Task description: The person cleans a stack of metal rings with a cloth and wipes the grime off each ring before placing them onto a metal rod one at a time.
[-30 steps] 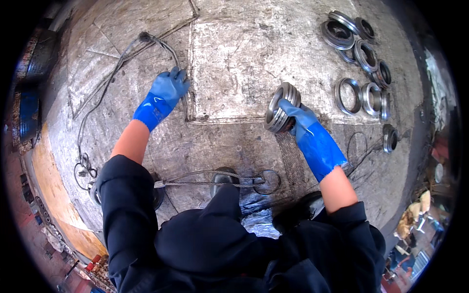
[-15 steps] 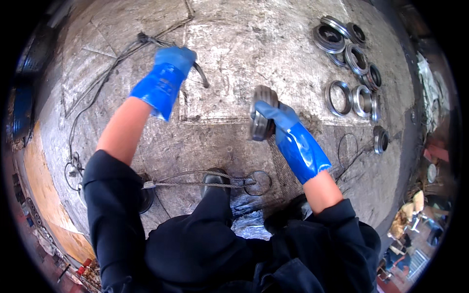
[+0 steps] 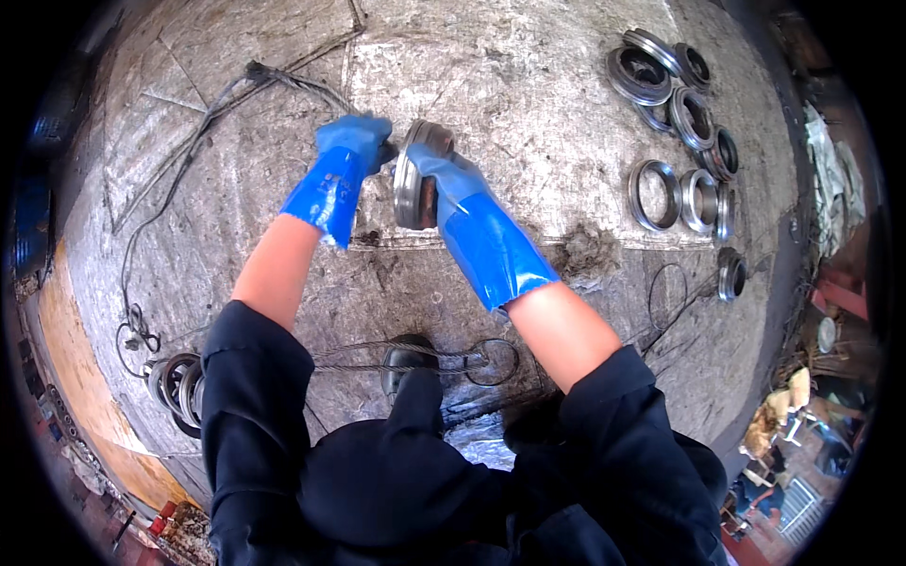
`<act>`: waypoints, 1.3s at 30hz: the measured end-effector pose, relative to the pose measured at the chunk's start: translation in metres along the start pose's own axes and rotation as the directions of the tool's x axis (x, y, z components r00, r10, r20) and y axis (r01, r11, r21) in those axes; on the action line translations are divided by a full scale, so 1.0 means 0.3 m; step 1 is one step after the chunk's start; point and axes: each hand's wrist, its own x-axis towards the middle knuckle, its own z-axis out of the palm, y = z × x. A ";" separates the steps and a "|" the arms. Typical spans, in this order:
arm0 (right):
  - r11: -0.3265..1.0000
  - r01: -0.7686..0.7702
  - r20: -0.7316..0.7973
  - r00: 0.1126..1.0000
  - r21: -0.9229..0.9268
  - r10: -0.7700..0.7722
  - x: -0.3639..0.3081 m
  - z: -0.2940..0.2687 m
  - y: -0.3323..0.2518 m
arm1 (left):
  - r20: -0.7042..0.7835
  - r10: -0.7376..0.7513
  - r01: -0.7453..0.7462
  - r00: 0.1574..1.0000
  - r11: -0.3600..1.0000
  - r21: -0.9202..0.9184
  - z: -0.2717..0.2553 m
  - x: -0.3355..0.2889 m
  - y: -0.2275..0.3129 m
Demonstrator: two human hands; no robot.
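My left hand (image 3: 354, 139), in a blue rubber glove, is closed round a dark rope (image 3: 300, 79) that runs off to the far left over the ground cover. Just to its right, my right hand (image 3: 453, 176), gloved the same way, grips a grooved steel ring (image 3: 411, 193) held on edge. The ring is close beside the left fist; a narrow gap shows between them. The rope's end is mostly hidden by the left hand and cannot be made out clearly.
Several steel rings (image 3: 653, 193) lie or lean at the right. More rings (image 3: 173, 387) stand at the lower left beside my sleeve. A wire sling (image 3: 425, 357) crosses over my shoe. A stained sheet (image 3: 528, 104) covers the ground; a grey tuft (image 3: 590, 253) lies on it.
My right hand has carried the ring leftward and slightly away from me, up to my left hand. My left hand has shifted slightly right and nearer, still holding the rope.
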 end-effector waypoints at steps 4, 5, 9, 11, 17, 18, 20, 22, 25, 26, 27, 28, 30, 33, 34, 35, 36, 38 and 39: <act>0.998 -0.055 0.022 0.998 0.004 0.055 0.002 -0.028 -0.008 | -0.104 -0.023 0.011 0.994 0.993 -0.113 0.004 0.021 -0.053; 0.997 -0.053 0.054 0.997 0.060 0.050 0.005 -0.047 0.000 | -0.200 -0.009 -0.024 0.980 0.987 -0.162 0.006 0.022 -0.068; 0.991 0.010 0.171 0.985 0.130 -0.032 0.039 -0.043 0.021 | -0.189 0.023 -0.063 0.982 0.977 -0.204 -0.021 0.038 -0.046; 0.988 0.050 0.257 0.963 0.149 -0.088 0.078 0.006 0.034 | -0.251 0.197 -0.260 0.948 0.933 -0.249 -0.007 0.028 -0.081; 0.432 0.172 0.155 0.985 -0.885 -0.074 -0.084 0.197 -0.160 | 0.132 -0.281 -0.014 0.951 -0.465 -0.885 0.042 -0.156 -0.207; 0.467 0.303 0.215 0.948 -0.831 -0.233 -0.075 0.132 -0.131 | 0.172 -0.163 0.052 0.971 -0.560 -0.827 0.038 -0.139 -0.195; -0.066 0.326 0.317 0.819 -0.943 -0.478 -0.061 0.020 -0.131 | 0.110 -0.243 0.090 0.964 -0.091 -0.992 -0.099 -0.164 -0.003; -0.047 0.196 0.201 0.964 -0.979 -0.173 -0.054 0.041 -0.088 | 0.371 -0.391 0.465 0.843 0.180 -0.867 -0.192 -0.135 0.065; -0.205 0.155 0.157 0.988 -0.966 0.009 0.011 0.097 0.041 | 0.250 -0.374 0.417 0.893 0.482 -0.770 -0.222 -0.154 0.105; -0.297 0.172 0.163 0.985 -0.939 0.054 0.070 0.069 0.068 | 0.141 -0.393 0.371 0.909 0.607 -0.702 -0.173 -0.123 0.138; 0.102 -0.027 -0.027 1.000 -0.994 -0.002 0.177 -0.018 0.110 | 0.093 -0.352 0.315 0.931 0.653 -0.688 -0.185 -0.076 0.181; -0.055 0.009 0.007 0.999 -0.998 0.043 0.143 0.062 0.136 | 0.155 -0.411 0.391 0.899 0.589 -0.707 -0.132 -0.107 0.105; -0.327 0.144 0.152 0.988 -0.934 0.001 0.273 -0.139 0.076 | 0.136 -0.308 0.304 0.941 0.602 -0.738 -0.196 -0.046 0.192; -0.158 0.222 0.216 0.975 -0.962 0.054 0.172 -0.014 0.008 | 0.333 -0.359 0.478 0.872 0.476 -0.738 -0.234 -0.120 0.095; -0.104 0.271 0.266 0.962 -0.957 0.061 0.126 0.044 -0.043 | 0.283 -0.378 0.431 0.881 0.400 -0.809 -0.213 -0.137 0.064; -0.054 0.309 0.306 0.950 -0.949 0.060 0.092 0.071 -0.082 | 0.233 -0.390 0.368 0.891 0.322 -0.872 -0.160 -0.142 0.034; -0.042 0.298 0.296 0.954 -0.954 0.034 0.065 0.055 -0.113 | 0.181 -0.388 0.288 0.904 0.238 -0.928 -0.111 -0.121 0.020; 0.018 0.305 0.305 0.952 -0.952 -0.006 -0.014 0.026 -0.122 | 0.103 -0.408 0.197 0.907 0.196 -0.961 -0.058 -0.094 -0.066; 0.063 0.323 0.323 0.946 -0.944 -0.018 -0.053 0.020 -0.110 | 0.072 -0.461 0.179 0.884 0.193 -0.965 -0.015 -0.095 -0.126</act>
